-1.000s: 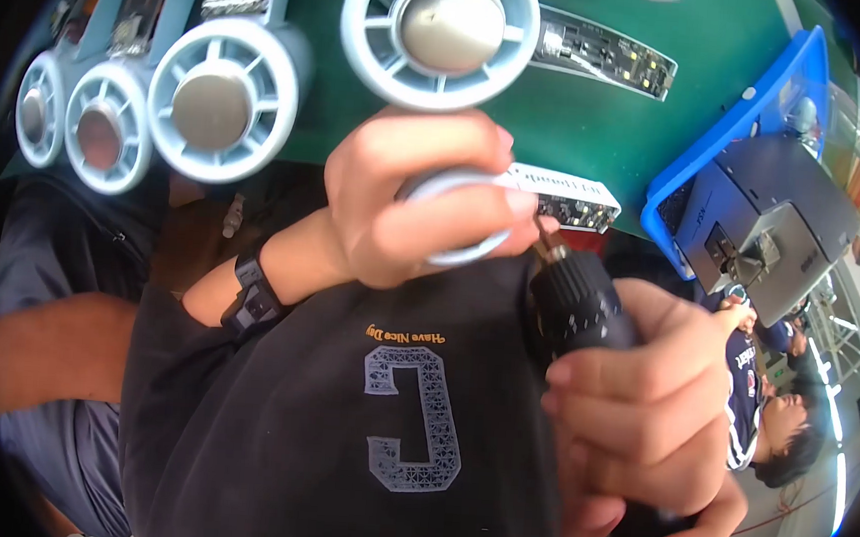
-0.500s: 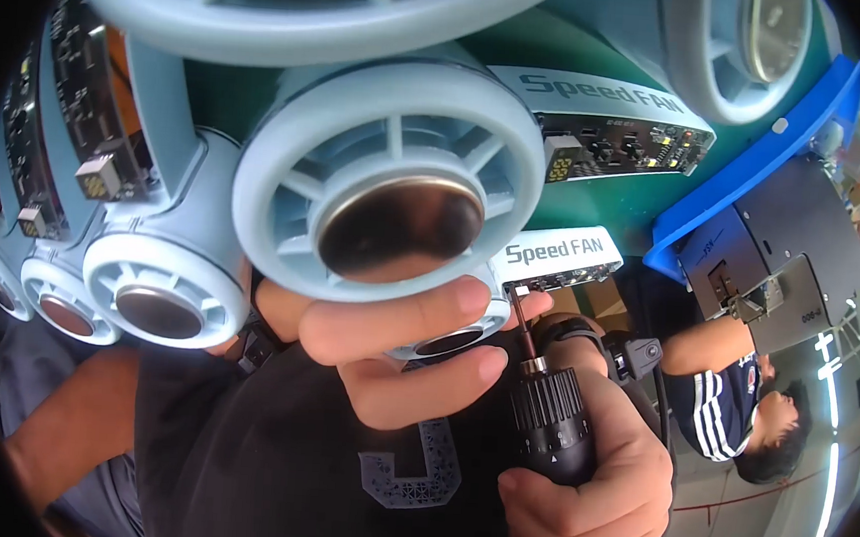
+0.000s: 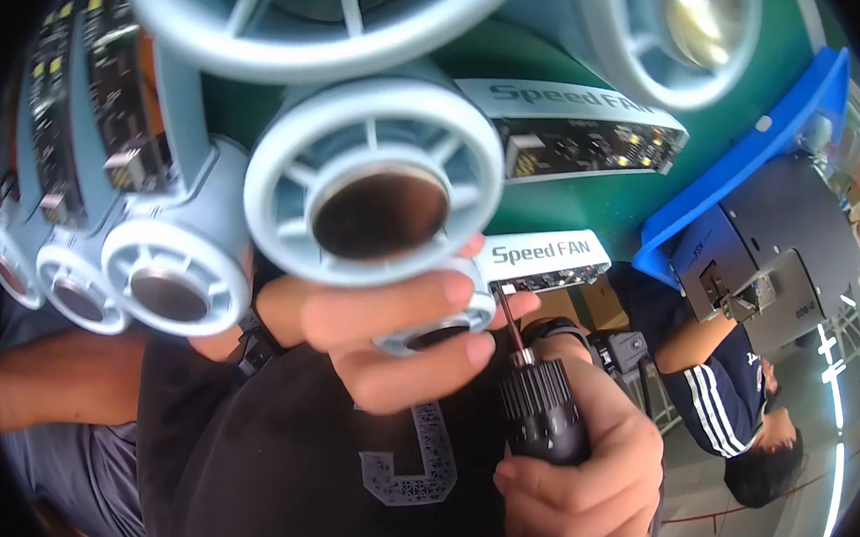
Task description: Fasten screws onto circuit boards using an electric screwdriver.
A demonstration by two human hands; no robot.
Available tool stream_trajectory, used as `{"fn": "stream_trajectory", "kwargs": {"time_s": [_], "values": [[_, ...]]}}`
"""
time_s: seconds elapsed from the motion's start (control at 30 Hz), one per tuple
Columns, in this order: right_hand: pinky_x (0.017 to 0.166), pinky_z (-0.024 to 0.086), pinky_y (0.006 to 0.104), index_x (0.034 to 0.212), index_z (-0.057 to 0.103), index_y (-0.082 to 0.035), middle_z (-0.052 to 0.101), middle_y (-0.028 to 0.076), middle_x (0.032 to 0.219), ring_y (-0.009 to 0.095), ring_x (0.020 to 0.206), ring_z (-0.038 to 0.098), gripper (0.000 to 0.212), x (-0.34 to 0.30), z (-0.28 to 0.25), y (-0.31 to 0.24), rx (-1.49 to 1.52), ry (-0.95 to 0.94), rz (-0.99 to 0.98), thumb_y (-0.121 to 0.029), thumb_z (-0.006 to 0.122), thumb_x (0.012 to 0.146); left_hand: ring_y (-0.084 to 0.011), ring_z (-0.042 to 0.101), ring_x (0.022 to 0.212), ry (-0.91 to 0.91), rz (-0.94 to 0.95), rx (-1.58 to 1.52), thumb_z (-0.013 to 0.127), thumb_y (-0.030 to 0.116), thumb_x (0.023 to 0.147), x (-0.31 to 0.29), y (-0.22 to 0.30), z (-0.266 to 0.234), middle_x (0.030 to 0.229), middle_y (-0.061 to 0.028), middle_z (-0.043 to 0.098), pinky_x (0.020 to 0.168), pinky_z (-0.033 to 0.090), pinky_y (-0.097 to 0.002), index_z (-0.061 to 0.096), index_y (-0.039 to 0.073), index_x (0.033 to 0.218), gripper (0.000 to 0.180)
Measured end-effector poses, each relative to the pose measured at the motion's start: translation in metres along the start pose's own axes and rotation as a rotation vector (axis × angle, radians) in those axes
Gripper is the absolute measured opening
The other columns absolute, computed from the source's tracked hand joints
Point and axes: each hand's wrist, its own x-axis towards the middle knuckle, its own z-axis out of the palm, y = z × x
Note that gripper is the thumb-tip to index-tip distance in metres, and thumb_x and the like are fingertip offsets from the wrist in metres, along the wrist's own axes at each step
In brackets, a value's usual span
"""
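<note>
Between thumb and curled fingers [image 3: 417,313], left hand [image 3: 376,330] pinches small grey fan unit [image 3: 446,320] at centre frame, wrist bent inward. Right hand [image 3: 585,469] below-right, fingers clenched around black electric screwdriver [image 3: 545,411], bit angled up against the unit's edge. More grey fans [image 3: 165,285] on green tabletop [image 3: 554,202] behind.

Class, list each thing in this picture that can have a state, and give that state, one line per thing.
Left hand: gripping the small fan.
Small fan: held, screwdriver bit at its rim.
Right hand: closed round the screwdriver.
Screwdriver: held, bit pointing up.
Large fan: close to the camera, unheld.
Blue bin: holds grey parts.
</note>
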Motion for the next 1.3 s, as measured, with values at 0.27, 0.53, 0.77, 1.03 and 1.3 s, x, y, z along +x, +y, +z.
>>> {"fn": "stream_trajectory", "kwargs": {"time_s": [0.27, 0.53, 0.77, 1.03, 1.3], "values": [[0.046, 0.047, 0.0310, 0.114, 0.055, -0.006, 0.049, -0.001, 0.064, 0.011, 0.043, 0.046, 0.024, 0.060, -0.083, -0.110, -0.680, 0.405, 0.129, -0.021, 0.061, 0.096, -0.0284, 0.069, 0.090, -0.270, -0.103, -0.028, 0.101, 0.008, 0.070, 0.019, 0.042, 0.014, 0.121, -0.0123, 0.048, 0.073, 0.065, -0.0351, 0.054, 0.015, 0.125, 0.072], [0.050, 0.044, 0.0348, 0.115, 0.047, -0.014, 0.046, 0.003, 0.067, 0.018, 0.044, 0.042, 0.020, 0.068, -0.166, -0.178, -0.976, 0.519, 0.161, -0.019, 0.050, 0.096, -0.0305, 0.069, 0.104, -0.377, -0.032, 0.071, 0.101, 0.006, 0.069, 0.019, 0.055, 0.028, 0.121, -0.0175, 0.061, 0.088, 0.064, -0.0414, 0.054, 0.010, 0.127, 0.075], [0.049, 0.045, 0.0388, 0.117, 0.049, -0.016, 0.046, 0.003, 0.068, 0.018, 0.044, 0.043, 0.023, 0.062, -0.191, -0.194, -0.799, 0.494, 0.291, -0.018, 0.051, 0.095, -0.0310, 0.070, 0.105, -0.326, -0.028, 0.079, 0.101, 0.007, 0.070, 0.017, 0.067, 0.038, 0.119, -0.0190, 0.067, 0.089, 0.062, -0.0406, 0.058, 0.004, 0.123, 0.068], [0.048, 0.043, 0.0352, 0.107, 0.058, -0.014, 0.047, 0.002, 0.069, 0.015, 0.045, 0.041, 0.015, 0.051, -0.131, -0.170, -0.407, 0.504, 0.494, -0.020, 0.052, 0.095, -0.0297, 0.071, 0.103, -0.329, 0.025, 0.149, 0.104, 0.013, 0.066, 0.015, 0.066, 0.015, 0.113, -0.0156, 0.070, 0.086, 0.062, -0.0383, 0.061, 0.005, 0.121, 0.071], [0.047, 0.042, 0.0334, 0.119, 0.059, -0.008, 0.052, 0.001, 0.074, 0.014, 0.043, 0.045, 0.032, 0.016, -0.003, -0.143, -0.434, 0.287, 0.202, -0.025, 0.056, 0.092, -0.0273, 0.071, 0.099, -0.356, 0.034, 0.047, 0.104, 0.015, 0.065, 0.006, 0.049, -0.018, 0.114, -0.0157, 0.067, 0.081, 0.062, -0.0355, 0.059, 0.006, 0.124, 0.074]]}}
